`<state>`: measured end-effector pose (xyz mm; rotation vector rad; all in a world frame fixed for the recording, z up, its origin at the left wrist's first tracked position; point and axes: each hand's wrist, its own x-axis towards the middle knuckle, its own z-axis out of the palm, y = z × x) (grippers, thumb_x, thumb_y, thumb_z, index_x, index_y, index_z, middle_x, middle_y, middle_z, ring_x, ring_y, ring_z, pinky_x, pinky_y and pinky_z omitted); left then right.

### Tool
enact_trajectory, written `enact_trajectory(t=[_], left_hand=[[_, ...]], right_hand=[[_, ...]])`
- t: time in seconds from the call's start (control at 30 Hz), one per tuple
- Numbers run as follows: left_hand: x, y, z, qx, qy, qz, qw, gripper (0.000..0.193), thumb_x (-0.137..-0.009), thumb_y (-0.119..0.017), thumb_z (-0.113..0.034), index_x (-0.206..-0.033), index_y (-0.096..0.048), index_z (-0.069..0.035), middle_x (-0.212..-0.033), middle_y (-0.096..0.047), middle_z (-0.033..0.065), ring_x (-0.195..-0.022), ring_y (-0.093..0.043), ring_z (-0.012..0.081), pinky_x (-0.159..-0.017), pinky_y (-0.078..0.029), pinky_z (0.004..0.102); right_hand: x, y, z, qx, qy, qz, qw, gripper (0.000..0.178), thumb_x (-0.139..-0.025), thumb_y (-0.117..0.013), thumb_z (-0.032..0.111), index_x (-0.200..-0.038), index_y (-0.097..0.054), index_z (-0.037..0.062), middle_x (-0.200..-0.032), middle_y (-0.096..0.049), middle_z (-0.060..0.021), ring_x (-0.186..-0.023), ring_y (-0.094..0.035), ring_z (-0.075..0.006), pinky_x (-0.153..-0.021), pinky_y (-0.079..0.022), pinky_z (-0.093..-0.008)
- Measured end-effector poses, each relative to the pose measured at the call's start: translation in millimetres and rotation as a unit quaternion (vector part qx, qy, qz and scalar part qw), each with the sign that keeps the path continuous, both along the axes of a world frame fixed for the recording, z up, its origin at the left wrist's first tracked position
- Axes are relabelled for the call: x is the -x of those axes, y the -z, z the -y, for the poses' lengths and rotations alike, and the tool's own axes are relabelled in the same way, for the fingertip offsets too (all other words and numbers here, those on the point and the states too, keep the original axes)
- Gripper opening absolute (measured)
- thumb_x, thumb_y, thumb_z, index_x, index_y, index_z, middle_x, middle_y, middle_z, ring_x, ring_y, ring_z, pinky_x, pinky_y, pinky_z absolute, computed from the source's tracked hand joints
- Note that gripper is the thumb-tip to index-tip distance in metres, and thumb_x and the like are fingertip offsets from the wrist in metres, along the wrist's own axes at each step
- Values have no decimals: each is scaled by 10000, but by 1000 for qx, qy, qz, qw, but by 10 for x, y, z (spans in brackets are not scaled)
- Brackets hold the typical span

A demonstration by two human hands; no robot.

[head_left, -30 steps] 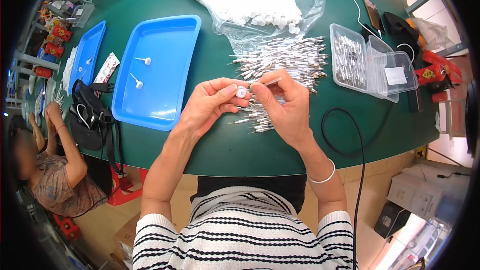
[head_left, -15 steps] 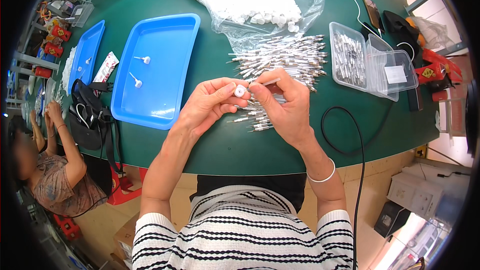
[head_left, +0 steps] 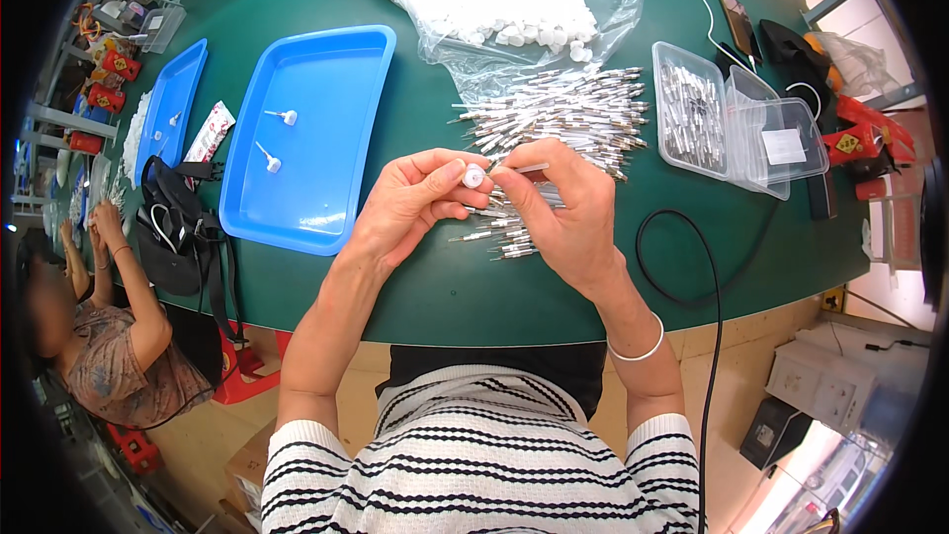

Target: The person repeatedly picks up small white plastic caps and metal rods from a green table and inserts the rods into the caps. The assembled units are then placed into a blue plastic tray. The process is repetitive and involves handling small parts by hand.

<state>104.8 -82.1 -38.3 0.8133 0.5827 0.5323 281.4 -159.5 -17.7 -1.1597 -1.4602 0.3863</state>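
Note:
Between the thumb and fingers of my left hand is a small round white plastic cap, its face turned up. My right hand pinches a thin white rod close beside the cap. The rod's near tip is hidden by my fingers, so I cannot tell whether it touches the cap. Just beyond and partly under my hands lies a heap of thin white-and-metal rods. A blue tray to the left holds two white caps with stems, one of them a stemmed cap.
A clear bag of white caps lies at the back. To the right stand a clear box of rods, a phone and a looped black cable. A black bag and a seated co-worker are at the left.
The cap has tilted slightly between my left fingers. My right hand has shifted a little, and the rod in it has swung to a flatter angle.

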Motion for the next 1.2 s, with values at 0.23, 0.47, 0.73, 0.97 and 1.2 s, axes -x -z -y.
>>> enact_trajectory(t=[0.23,0.47,0.73,0.97,1.2], left_hand=[[-7,0,4,2,-2,-3,1000,269,-936,-589,-174,-1115,-630,23,-959,-690,129,-831,-684,149,-694,-564,217],[-14,11,17,-15,-9,-16,1000,265,-932,-596,-173,-1109,-632,21,-962,-690,125,-829,-685,150,-686,-566,219],[-25,1,13,0,-3,-6,1000,253,-938,-585,-162,-1101,-632,26,-964,-688,133,-832,-687,153,-682,-568,213],[-26,37,5,28,5,8,1000,262,-947,-572,-174,-1103,-624,30,-961,-688,134,-821,-689,148,-676,-568,209],[-48,26,15,34,0,-6,999,267,-954,-558,-181,-1097,-605,40,-916,-679,90,-792,-684,124,-632,-561,188]], right_hand=[[1,-16,-1,-10,1,12,1000,114,-806,-700,31,-882,-617,13,-784,-636,-90,-640,-634,-199,-544,-499,-285],[9,7,-6,-18,2,16,1000,125,-792,-700,11,-895,-629,16,-803,-637,-83,-653,-627,-214,-558,-487,-299],[16,27,-5,-18,8,9,1000,112,-791,-703,26,-876,-631,14,-793,-637,-86,-637,-626,-216,-545,-478,-302],[20,52,-5,-29,27,17,999,102,-800,-697,52,-852,-615,22,-767,-625,-78,-593,-607,-209,-519,-467,-300],[20,63,-4,-29,27,14,999,96,-800,-688,38,-847,-605,28,-749,-614,-80,-587,-607,-212,-513,-472,-308]])
